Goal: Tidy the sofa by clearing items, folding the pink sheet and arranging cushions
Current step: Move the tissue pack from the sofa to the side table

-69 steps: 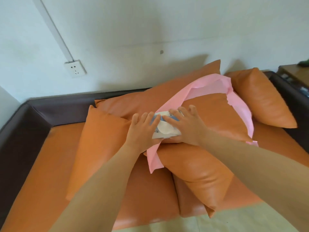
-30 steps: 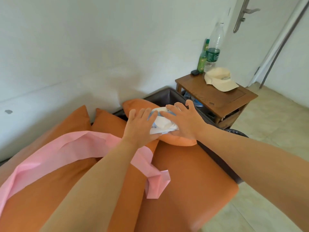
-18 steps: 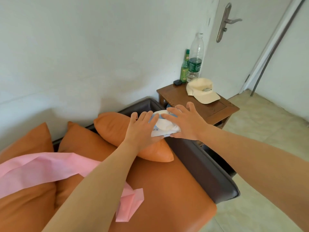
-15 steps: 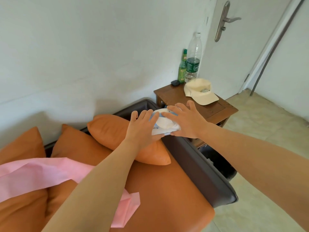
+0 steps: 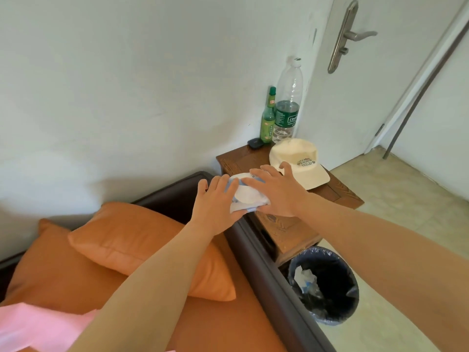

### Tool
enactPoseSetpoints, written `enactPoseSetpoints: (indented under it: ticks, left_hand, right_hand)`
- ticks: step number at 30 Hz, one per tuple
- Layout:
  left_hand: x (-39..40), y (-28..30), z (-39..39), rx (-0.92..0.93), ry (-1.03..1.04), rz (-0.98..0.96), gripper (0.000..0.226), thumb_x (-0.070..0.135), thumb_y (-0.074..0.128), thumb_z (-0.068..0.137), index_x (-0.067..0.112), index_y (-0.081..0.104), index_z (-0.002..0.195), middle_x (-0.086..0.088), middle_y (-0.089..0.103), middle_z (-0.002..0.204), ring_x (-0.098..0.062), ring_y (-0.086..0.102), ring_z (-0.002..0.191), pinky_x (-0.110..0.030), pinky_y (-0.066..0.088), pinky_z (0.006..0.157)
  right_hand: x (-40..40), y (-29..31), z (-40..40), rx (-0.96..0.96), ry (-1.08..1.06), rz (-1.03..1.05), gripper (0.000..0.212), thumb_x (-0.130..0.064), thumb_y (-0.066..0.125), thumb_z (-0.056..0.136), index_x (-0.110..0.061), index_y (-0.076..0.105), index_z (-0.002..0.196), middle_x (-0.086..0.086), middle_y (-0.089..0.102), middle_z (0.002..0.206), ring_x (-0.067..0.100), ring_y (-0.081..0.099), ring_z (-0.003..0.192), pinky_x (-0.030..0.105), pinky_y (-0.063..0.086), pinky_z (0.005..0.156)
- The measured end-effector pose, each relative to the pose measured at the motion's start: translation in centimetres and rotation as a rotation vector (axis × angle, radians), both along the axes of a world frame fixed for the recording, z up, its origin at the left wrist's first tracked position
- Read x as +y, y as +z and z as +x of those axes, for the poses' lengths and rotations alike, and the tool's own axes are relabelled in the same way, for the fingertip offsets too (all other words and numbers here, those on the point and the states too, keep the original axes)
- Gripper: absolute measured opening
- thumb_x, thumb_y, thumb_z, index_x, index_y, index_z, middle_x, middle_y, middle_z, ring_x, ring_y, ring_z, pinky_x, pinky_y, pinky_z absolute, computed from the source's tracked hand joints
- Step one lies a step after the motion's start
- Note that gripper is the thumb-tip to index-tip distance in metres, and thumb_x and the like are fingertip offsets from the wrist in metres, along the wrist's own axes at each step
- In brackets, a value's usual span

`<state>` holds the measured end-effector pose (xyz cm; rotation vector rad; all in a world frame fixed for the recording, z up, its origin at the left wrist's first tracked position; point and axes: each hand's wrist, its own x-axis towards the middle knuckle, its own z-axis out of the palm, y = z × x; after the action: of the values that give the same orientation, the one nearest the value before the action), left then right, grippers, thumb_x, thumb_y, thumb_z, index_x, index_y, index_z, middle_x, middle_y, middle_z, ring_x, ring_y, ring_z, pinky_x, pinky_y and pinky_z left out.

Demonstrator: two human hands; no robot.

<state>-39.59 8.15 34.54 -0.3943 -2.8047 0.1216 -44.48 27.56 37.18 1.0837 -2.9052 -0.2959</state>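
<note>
Beyond the right hand, the tall clear water bottle wore a dark green label with white lettering that began "Ces"; the remainder turned out of sight. Just past the fingers, the cream cap carried a printed emblem, too small to read. The green glass bottle bore illegible labels.
</note>
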Motion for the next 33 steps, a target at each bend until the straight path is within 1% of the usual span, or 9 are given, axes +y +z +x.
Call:
enactPoseSetpoints:
  ticks: [3, 6, 8, 10, 13, 19, 24, 28, 33]
  left_hand:
    - [1.9, -0.9, -3.1, -0.037, 0.06, -0.013, 0.072, 0.063, 0.063, 0.077, 0.015, 0.052, 0.129, -0.009, 0.056, 0.125, -0.028, 0.053, 0.11, -0.042, 0.03, 0.087]
    - [3.2, -2.3, -6.2, -0.067, 0.121, -0.017, 0.072, 0.063, 0.06, 0.08, 0.016, 0.049, 0.133, -0.009, 0.053, 0.131, -0.027, 0.051, 0.116, -0.043, 0.033, 0.092]
    - [4.1, -3.4, -8.1, -0.092, 0.15, -0.001, 0.071, 0.061, 0.056, 0.084, 0.018, 0.043, 0.138, -0.008, 0.046, 0.138, -0.027, 0.044, 0.124, -0.045, 0.031, 0.098]
    - [5.0, -4.6, -10.0, -0.129, 0.19, 0.007, 0.069, 0.058, 0.05, 0.088, 0.021, 0.031, 0.144, -0.006, 0.035, 0.146, -0.025, 0.034, 0.131, -0.044, 0.025, 0.104]
    - [5.8, -6.4, -13.0, -0.162, 0.259, 0.014, 0.069, 0.054, 0.049, 0.09, 0.022, 0.023, 0.145, -0.005, 0.027, 0.149, -0.025, 0.027, 0.134, -0.044, 0.021, 0.107]
    - [4.9, -9.6, -18.6, -0.203, 0.312, -0.015, 0.069, 0.054, 0.049, 0.091, 0.022, 0.02, 0.145, -0.005, 0.024, 0.149, -0.026, 0.024, 0.136, -0.046, 0.024, 0.106]
    - [4.5, -12.0, -22.2, -0.236, 0.371, -0.023, 0.068, 0.05, 0.049, 0.091, 0.02, 0.018, 0.144, -0.008, 0.022, 0.148, -0.027, 0.022, 0.136, -0.05, 0.023, 0.104]
    - [3.5, -13.3, -24.5, -0.252, 0.378, -0.03, 0.067, 0.048, 0.048, 0.091, 0.018, 0.022, 0.144, -0.008, 0.025, 0.148, -0.028, 0.024, 0.135, -0.05, 0.024, 0.1]
    - [2.3, -14.2, -26.2, -0.258, 0.379, -0.057, 0.065, 0.045, 0.04, 0.096, 0.013, 0.018, 0.148, -0.011, 0.013, 0.157, -0.027, 0.01, 0.145, -0.055, 0.021, 0.105]
  right_hand:
    - [1.2, -1.2, -3.7, -0.035, 0.016, -0.038, 0.073, -0.056, 0.052, 0.089, -0.035, 0.015, 0.149, 0.001, 0.016, 0.157, 0.025, 0.013, 0.143, 0.055, 0.012, 0.107]
    - [2.1, -2.8, -7.7, -0.061, 0.054, -0.052, 0.073, -0.056, 0.05, 0.089, -0.034, 0.015, 0.149, 0.002, 0.016, 0.157, 0.026, 0.013, 0.143, 0.056, 0.011, 0.107]
    - [2.7, -4.1, -10.1, -0.067, 0.071, -0.044, 0.073, -0.057, 0.049, 0.089, -0.033, 0.015, 0.149, 0.003, 0.015, 0.158, 0.027, 0.012, 0.144, 0.056, 0.01, 0.108]
    - [2.9, -5.6, -12.5, -0.068, 0.096, -0.033, 0.073, -0.056, 0.05, 0.089, -0.033, 0.015, 0.149, 0.004, 0.016, 0.157, 0.028, 0.013, 0.143, 0.056, 0.009, 0.109]
    - [2.6, -7.7, -16.3, -0.078, 0.137, -0.044, 0.074, -0.052, 0.054, 0.087, -0.033, 0.017, 0.149, 0.004, 0.019, 0.156, 0.027, 0.016, 0.141, 0.055, 0.009, 0.107]
    - [1.4, -11.2, -22.3, -0.065, 0.179, -0.047, 0.076, -0.046, 0.057, 0.083, -0.034, 0.019, 0.147, 0.004, 0.022, 0.154, 0.028, 0.021, 0.138, 0.054, 0.013, 0.106]
    - [0.3, -13.4, -26.4, -0.118, 0.194, -0.062, 0.075, -0.047, 0.058, 0.083, -0.034, 0.021, 0.147, 0.004, 0.024, 0.153, 0.026, 0.022, 0.137, 0.053, 0.012, 0.108]
    - [-0.8, -14.8, -28.6, -0.142, 0.196, -0.092, 0.072, -0.043, 0.056, 0.084, -0.033, 0.023, 0.147, 0.005, 0.024, 0.154, 0.026, 0.019, 0.139, 0.052, 0.01, 0.108]
    - [-1.6, -16.0, -30.2, -0.118, 0.178, -0.134, 0.069, -0.041, 0.05, 0.084, -0.029, 0.025, 0.148, 0.005, 0.02, 0.157, 0.024, 0.015, 0.143, 0.053, 0.005, 0.109]
